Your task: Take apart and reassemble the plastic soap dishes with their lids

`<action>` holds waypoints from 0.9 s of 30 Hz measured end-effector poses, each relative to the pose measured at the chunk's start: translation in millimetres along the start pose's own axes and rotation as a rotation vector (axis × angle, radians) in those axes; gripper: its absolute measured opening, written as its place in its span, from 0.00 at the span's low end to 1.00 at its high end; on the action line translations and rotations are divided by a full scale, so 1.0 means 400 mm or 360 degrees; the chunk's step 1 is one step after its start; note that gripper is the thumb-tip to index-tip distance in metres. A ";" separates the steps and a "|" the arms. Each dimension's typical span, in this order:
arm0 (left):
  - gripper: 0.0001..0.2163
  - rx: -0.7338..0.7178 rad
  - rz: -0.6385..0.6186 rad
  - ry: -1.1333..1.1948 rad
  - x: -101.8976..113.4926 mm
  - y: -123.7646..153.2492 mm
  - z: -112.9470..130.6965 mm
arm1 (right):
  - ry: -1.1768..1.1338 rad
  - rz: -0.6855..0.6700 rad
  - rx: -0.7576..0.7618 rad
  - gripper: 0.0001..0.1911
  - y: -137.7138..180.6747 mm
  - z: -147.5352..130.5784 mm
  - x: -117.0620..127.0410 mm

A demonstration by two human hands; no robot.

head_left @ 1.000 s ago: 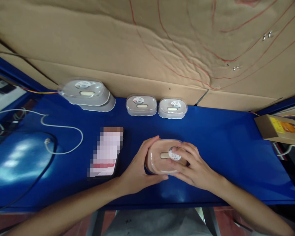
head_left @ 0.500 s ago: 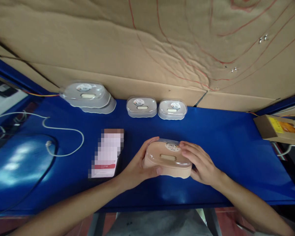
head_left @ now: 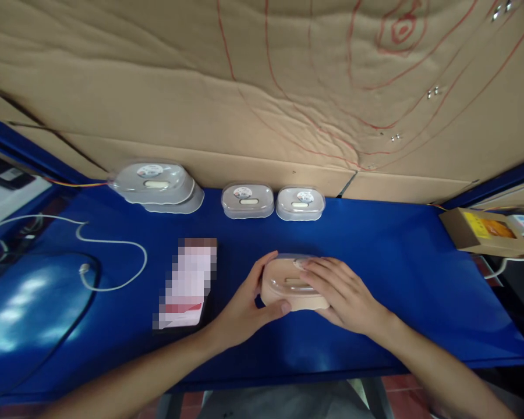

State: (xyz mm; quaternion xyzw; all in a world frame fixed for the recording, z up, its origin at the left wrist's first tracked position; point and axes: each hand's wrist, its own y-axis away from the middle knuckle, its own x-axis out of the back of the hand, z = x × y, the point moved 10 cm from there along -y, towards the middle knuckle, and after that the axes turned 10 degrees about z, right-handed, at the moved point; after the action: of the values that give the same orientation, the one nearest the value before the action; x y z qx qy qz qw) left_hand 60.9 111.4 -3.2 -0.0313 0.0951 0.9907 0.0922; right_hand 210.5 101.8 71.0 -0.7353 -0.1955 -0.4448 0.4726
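Observation:
A small oval container (head_left: 283,289) with a beige base and a clear lid rests on the blue table (head_left: 402,273) near its front edge. My left hand (head_left: 244,305) grips its left end, thumb along the front and fingers curled behind. My right hand (head_left: 338,294) lies over the lid, fingers stretched flat across the top and pressing on it. The lid's round sticker is mostly hidden under those fingers.
Two small lidded clear containers (head_left: 247,201) (head_left: 300,204) and a larger stacked one (head_left: 155,182) stand along the cardboard wall (head_left: 262,105). A blurred phone-like object (head_left: 187,282) lies left of my hands. A white cable (head_left: 113,244) loops at left; a cardboard box (head_left: 482,231) sits at right.
The container was lifted and tilted half a second ago; now it sits flat on the table. My right hand has moved from its right end onto the lid.

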 end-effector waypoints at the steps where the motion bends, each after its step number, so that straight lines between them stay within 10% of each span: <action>1: 0.42 -0.0024 -0.0013 0.0003 -0.004 0.003 0.004 | -0.0008 0.0053 -0.0042 0.29 0.000 0.022 0.016; 12: 0.21 -0.0177 -0.0071 -0.0275 -0.012 0.025 0.045 | 0.0615 0.0642 -0.0831 0.28 0.126 0.431 0.135; 27: 0.14 -0.0486 -0.0132 -0.0410 -0.036 0.053 0.104 | 0.0580 0.0485 -0.0700 0.23 0.094 0.438 0.082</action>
State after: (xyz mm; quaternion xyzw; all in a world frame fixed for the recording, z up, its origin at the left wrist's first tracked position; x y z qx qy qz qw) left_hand 69.1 96.3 42.8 0.0781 -0.0702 0.9848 0.1385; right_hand 336.6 231.9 51.3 -0.7488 0.1057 -0.5248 0.3907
